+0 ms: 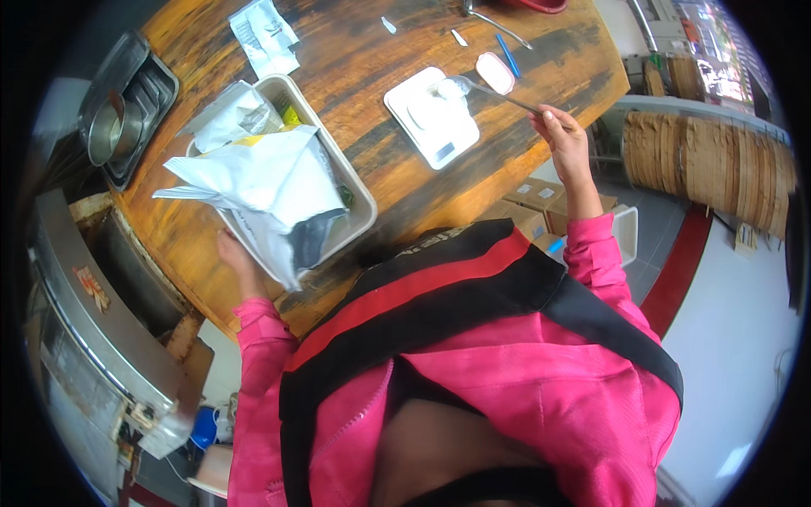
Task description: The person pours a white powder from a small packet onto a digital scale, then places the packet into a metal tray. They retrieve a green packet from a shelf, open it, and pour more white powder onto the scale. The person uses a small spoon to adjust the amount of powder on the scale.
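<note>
My right hand [561, 130] grips the thin handle of a long metal spoon [500, 96]. Something white fills the spoon's bowl end, at the far edge of a white kitchen scale [437, 157]. On the scale stands a pale round container [426, 111], its contents washed out by glare. Partly hidden, my left hand [236, 256] is low beside a beige plastic tub [361, 212]; whether it touches or holds anything cannot be seen. A large silvery-white bag [272, 174] leans out of the tub, with a second crumpled bag [234, 117] behind it.
Beyond the scale lie a pink-rimmed lid [495, 73], a blue pen-like stick [508, 56] and a metal ladle [500, 28]. A foil packet [265, 38] rests at the wooden table's [355, 57] far side. Metal trays [152, 76] and a pan [114, 133] stand left.
</note>
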Demonstrator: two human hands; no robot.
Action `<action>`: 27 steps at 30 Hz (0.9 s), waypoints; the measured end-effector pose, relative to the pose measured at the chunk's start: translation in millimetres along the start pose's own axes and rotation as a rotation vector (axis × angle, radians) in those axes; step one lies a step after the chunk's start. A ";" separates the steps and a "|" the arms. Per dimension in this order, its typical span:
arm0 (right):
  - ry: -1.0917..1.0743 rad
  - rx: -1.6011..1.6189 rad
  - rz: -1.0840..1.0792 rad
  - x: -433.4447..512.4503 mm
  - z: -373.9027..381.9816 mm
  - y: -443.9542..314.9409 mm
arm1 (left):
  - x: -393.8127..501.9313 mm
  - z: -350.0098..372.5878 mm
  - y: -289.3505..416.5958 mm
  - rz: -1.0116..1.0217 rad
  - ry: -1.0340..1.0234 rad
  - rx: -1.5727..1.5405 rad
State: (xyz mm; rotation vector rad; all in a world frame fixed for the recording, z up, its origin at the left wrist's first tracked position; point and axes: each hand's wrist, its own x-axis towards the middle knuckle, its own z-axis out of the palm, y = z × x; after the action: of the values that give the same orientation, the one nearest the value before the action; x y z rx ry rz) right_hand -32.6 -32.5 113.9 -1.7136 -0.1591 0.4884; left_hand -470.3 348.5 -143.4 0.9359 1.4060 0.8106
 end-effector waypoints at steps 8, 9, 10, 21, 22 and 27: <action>-0.154 0.080 0.069 61.5 -42.5 0.7 | -149.9 -27.1 -57.9 -0.117 0.418 0.038; -0.183 0.096 0.079 66.7 -49.0 2.9 | -181.7 -12.4 -59.4 -0.109 0.451 0.067; -0.250 0.079 0.089 73.7 -56.8 3.1 | -211.3 4.9 -58.9 -0.040 0.436 0.089; -0.561 0.118 -0.068 102.4 -74.3 26.1 | -326.1 277.2 42.7 0.342 -0.471 0.361; -0.591 0.113 -0.122 102.1 -74.0 28.6 | -318.4 293.3 52.6 0.430 -0.487 0.539; -0.643 0.078 -0.270 99.1 -72.1 40.9 | -300.8 333.4 70.4 0.562 -0.591 0.977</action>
State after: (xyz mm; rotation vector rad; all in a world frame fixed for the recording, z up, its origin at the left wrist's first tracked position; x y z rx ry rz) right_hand 79.1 -69.6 60.6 -1.3816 -0.8105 0.8152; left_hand -140.5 89.9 32.6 2.1802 0.9664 0.1258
